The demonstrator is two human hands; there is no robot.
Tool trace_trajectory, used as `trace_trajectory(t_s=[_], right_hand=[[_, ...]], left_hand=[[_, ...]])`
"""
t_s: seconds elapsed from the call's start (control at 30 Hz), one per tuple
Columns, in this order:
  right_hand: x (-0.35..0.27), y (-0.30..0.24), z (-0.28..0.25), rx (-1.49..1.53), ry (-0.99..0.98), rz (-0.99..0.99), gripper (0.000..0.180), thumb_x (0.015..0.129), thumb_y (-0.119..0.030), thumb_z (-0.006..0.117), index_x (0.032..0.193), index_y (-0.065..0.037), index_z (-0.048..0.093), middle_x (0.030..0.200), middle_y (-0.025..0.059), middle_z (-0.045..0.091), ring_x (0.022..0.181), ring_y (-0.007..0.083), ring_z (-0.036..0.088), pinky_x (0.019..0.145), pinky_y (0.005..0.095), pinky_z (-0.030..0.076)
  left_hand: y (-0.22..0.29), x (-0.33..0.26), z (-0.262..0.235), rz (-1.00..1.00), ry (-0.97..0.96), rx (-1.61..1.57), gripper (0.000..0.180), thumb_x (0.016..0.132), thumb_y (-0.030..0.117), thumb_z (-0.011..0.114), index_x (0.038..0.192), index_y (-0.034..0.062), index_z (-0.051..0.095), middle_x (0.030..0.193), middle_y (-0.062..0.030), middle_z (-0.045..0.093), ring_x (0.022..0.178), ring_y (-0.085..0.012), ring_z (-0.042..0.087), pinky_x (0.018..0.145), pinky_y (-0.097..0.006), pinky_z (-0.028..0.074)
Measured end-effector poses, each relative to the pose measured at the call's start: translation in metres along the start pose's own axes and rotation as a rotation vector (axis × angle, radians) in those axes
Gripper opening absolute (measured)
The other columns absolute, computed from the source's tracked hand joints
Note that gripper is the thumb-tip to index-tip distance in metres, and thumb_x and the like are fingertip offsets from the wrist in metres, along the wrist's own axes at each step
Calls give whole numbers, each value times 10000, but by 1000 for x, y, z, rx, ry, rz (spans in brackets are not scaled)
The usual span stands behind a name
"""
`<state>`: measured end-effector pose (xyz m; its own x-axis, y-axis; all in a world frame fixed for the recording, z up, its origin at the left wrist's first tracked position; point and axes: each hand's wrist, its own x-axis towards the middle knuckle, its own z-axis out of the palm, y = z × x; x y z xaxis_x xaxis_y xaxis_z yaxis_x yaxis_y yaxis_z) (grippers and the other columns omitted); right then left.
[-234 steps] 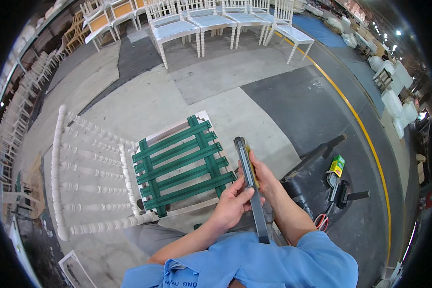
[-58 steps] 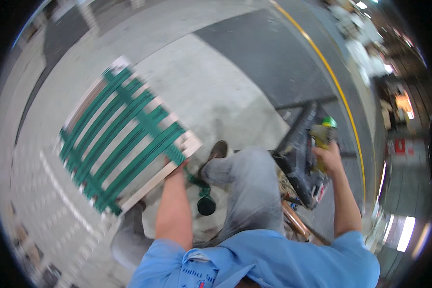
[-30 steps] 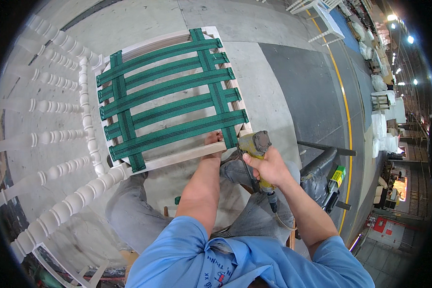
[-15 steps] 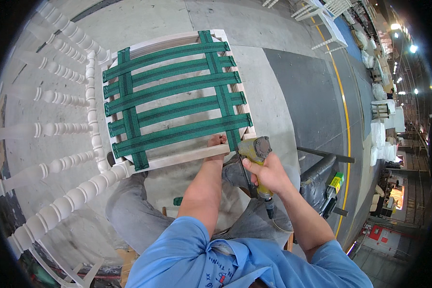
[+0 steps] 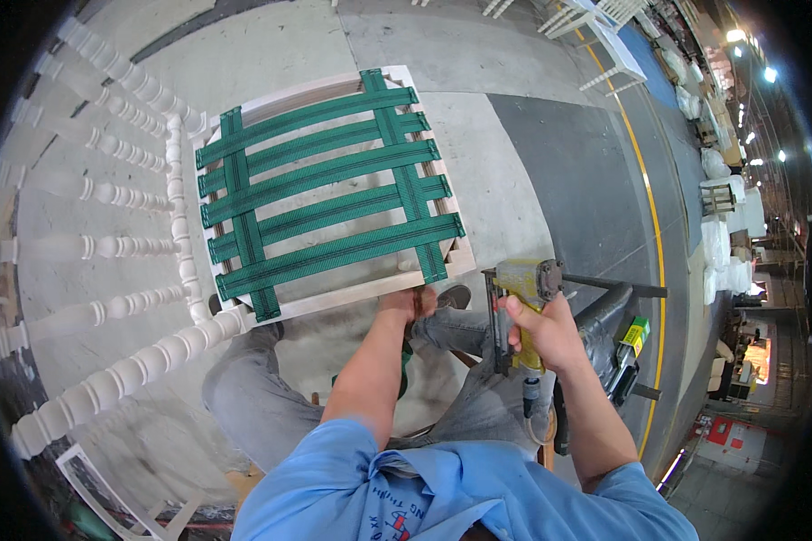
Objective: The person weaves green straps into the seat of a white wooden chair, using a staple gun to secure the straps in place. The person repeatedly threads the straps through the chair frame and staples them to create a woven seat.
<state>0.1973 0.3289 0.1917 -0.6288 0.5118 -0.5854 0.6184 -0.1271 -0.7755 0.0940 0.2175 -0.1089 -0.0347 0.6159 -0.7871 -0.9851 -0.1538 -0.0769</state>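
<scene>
A white chair frame [image 5: 343, 295] lies on its side, its seat facing up and crossed by woven green webbing straps [image 5: 329, 177]. My right hand [image 5: 553, 334] is closed round the grip of a yellow pneumatic staple gun [image 5: 521, 276], held right of the seat's near corner and apart from the webbing. An air hose joins the bottom of its handle. Just below the seat's near rail is my left hand [image 5: 415, 305], beside the right-hand strap's end. Its fingers are too blurred and hidden to read. Some green material [image 5: 404, 371] shows beneath my left forearm.
Turned white spindles [image 5: 122, 245] rise along the left. A black padded stool [image 5: 595, 329] stands at my right, bearing a green-and-yellow box [image 5: 636, 335]. More white furniture [image 5: 604, 41] stands at the far right, past a yellow floor line [image 5: 645, 185].
My right hand has drawn the staple gun right, away from the seat corner, and turned it. My left hand has come down from inside the rail to just below it. The seat has shifted slightly.
</scene>
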Motion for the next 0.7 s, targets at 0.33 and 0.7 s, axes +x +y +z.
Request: trace_trajectory(t_s=[0.33,0.7], right_hand=[[-3,21,-30,91,-99,38,382,1016,-292,727,1209,26,641,1020,93,698,587,147,596,524,322,505],[20,20,-6,9,-185,47,339,1013,-298,736,1141,10,677,902,50,683,585,135,594,523,324,496]], left_hand=[[-36,-68,-9,514,-67,1429,528,945,220,709,1442,97,577,1301,-134,713,1206,-295,663,1044,-382,506],[59,-159,64,508,-154,781,338,1087,275,563,1202,-16,690,1050,-126,786,679,-134,632,583,-288,516]])
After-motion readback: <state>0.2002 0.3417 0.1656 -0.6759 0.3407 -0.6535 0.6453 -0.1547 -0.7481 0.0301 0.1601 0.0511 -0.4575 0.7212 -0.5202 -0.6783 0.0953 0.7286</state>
